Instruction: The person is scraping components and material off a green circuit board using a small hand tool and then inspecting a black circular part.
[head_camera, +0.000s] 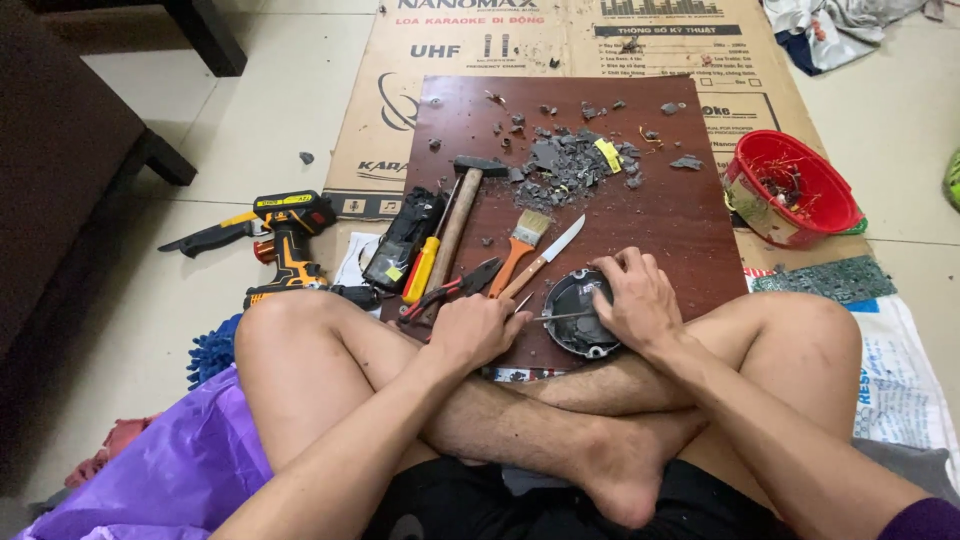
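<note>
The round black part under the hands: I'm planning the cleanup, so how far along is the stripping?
Done: a pile of grey broken fragments lies up the brown board, with more scrap in the red basket. In hand: the right hand steadies the round black part while the left hand drives a thin metal tool into it. Left: that part looks largely whole.

Round black casing (578, 310) lies flat on the board's near edge.

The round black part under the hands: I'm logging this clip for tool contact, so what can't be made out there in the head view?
- Round black part: right side covered by right hand.
- Thin metal tool: handle hidden in left hand; kind unclear.
- Tool tip contact: too small.
- Red basket contents: too small.
</note>
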